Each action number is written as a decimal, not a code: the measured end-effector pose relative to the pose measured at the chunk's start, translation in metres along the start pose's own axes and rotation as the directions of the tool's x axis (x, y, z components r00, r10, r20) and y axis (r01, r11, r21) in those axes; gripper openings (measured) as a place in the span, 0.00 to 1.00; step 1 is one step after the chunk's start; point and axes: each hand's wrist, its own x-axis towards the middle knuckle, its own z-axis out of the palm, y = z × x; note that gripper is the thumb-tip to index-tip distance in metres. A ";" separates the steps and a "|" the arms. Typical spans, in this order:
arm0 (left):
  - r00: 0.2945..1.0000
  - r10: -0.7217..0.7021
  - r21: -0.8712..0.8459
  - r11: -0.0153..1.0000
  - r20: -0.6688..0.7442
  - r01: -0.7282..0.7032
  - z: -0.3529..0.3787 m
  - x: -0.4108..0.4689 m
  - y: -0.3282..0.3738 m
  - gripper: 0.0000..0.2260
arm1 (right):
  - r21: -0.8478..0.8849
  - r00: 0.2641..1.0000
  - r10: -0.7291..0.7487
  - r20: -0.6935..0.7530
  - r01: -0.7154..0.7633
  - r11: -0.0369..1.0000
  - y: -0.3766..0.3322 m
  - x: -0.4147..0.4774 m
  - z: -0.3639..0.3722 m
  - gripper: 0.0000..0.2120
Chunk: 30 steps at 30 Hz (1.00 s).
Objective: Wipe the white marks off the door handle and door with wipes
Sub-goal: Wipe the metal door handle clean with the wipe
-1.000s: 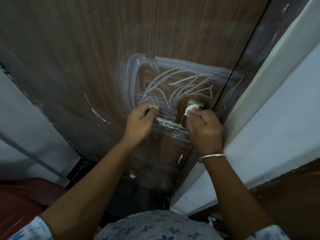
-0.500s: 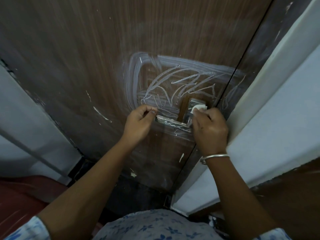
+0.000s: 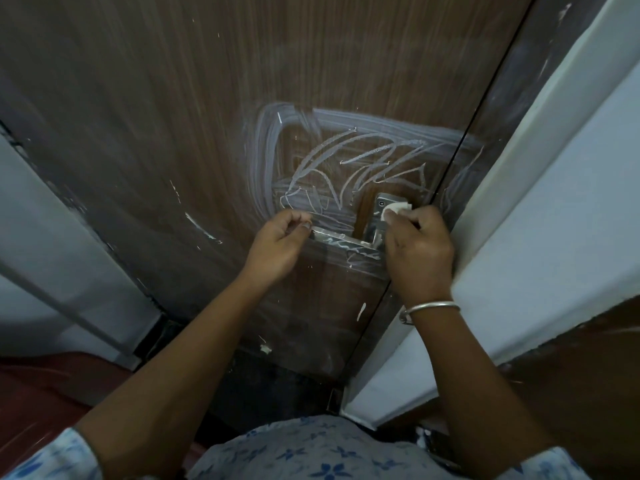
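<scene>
A brown wooden door (image 3: 242,98) fills the view, smeared with white marks (image 3: 346,157) in a scribbled patch above the metal lever handle (image 3: 341,242). The lever itself carries white scribbles. My left hand (image 3: 277,244) pinches the free left end of the lever. My right hand (image 3: 417,251) is closed on a small white wipe (image 3: 498,208) and presses it against the upper part of the handle's metal plate (image 3: 381,202), right beside the door's edge.
A white door frame (image 3: 519,209) runs along the right, close against my right hand. Pale wall (image 3: 41,216) lies to the left. Small white flecks dot the lower door. A reddish surface (image 3: 31,403) sits at bottom left.
My right hand has slid the wipe up and to the right, from the lever's pivot onto the handle plate. My left hand has kept its hold on the lever's end.
</scene>
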 end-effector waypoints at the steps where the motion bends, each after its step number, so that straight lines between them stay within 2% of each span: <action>1: 1.000 -0.005 -0.009 1.000 0.002 0.005 0.000 -0.001 0.000 0.06 | 0.060 1.000 0.029 0.009 -0.030 0.998 -0.004 0.001 0.002 0.08; 3: 1.000 -0.009 -0.020 1.000 0.014 0.009 0.001 -0.002 0.002 0.06 | 0.111 0.995 0.079 0.067 -0.086 0.990 -0.009 0.004 0.008 0.14; 5: 1.000 -0.013 -0.021 1.000 0.021 0.013 0.001 -0.003 0.003 0.06 | 0.049 0.990 0.087 0.106 -0.093 0.994 -0.011 0.003 0.011 0.17; 11: 0.999 -0.012 -0.017 1.000 0.031 0.013 -0.004 -0.004 0.000 0.06 | 0.085 0.985 0.165 0.047 -0.169 0.982 -0.007 0.000 0.006 0.13; 14: 0.999 -0.019 -0.038 0.999 0.034 0.020 -0.002 -0.006 0.000 0.05 | 0.040 0.993 0.052 0.110 -0.056 0.998 -0.013 0.000 0.008 0.11; 17: 0.998 -0.029 -0.044 0.999 0.057 0.032 0.000 -0.007 -0.001 0.05 | -0.189 0.974 -0.090 0.208 0.131 0.973 -0.014 0.002 0.010 0.07; 20: 0.997 -0.048 -0.067 0.996 0.059 0.052 0.000 -0.006 -0.003 0.07 | -0.088 0.992 0.026 0.123 -0.015 0.996 -0.011 0.000 0.005 0.16; 23: 0.997 -0.051 -0.085 0.995 0.058 0.056 0.001 -0.006 -0.004 0.08 | -0.032 0.993 0.109 0.044 -0.108 0.994 -0.008 -0.002 0.002 0.15; 25: 0.997 -0.048 -0.093 0.994 0.058 0.053 0.002 -0.006 -0.004 0.09 | -0.074 0.998 0.048 0.042 -0.045 0.996 -0.009 -0.002 0.003 0.12; 27: 0.996 -0.059 -0.087 0.994 0.070 0.065 0.005 -0.006 -0.004 0.08 | -0.141 0.991 -0.046 0.123 0.064 0.988 -0.011 -0.003 0.002 0.06; 29: 0.995 -0.070 -0.093 0.993 0.073 0.077 0.007 -0.006 -0.004 0.07 | -0.286 0.970 -0.177 0.169 0.220 0.932 -0.009 -0.003 0.001 0.03; 30: 0.995 -0.073 -0.096 0.992 0.068 0.080 0.006 -0.007 -0.004 0.07 | -0.309 0.967 -0.203 0.151 0.242 0.920 -0.007 -0.003 -0.001 0.04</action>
